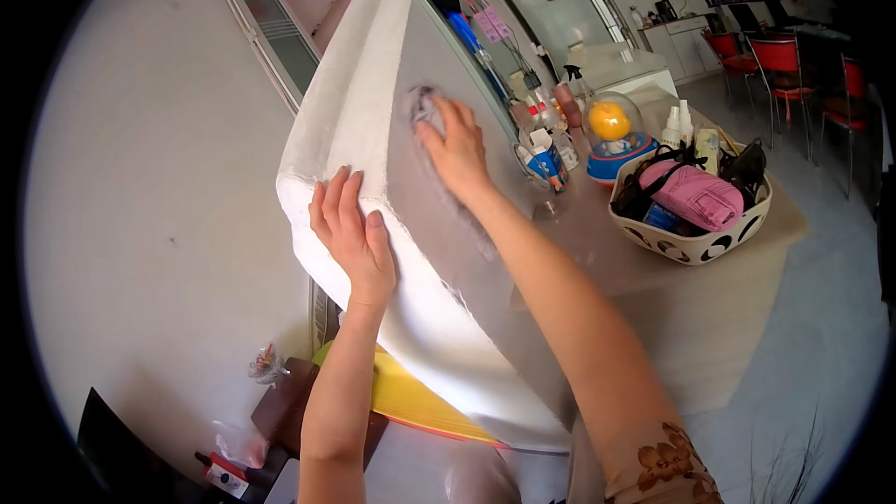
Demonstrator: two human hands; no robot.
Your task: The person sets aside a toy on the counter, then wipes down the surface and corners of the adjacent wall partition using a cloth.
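My right hand (pixel 455 151) presses a crumpled greyish cloth (pixel 424 108) against a smooth grey surface (pixel 431 210), its fingers curled over the cloth. Along the left side of that surface runs a thick white fabric cover (pixel 347 121), folded back with a frayed edge. My left hand (pixel 355 241) rests on the fold of this cover, fingers stretched out and thumb a little apart. A faint smeared patch shows on the grey surface below the cloth.
Right of my hands stand a white basket (pixel 695 250) holding a pink pouch (pixel 693 194), a toy globe (pixel 611 121) with a blue base, and several bottles and small boxes. A yellow-topped piece (pixel 425 401) sits below. Red chairs (pixel 777 61) stand far right.
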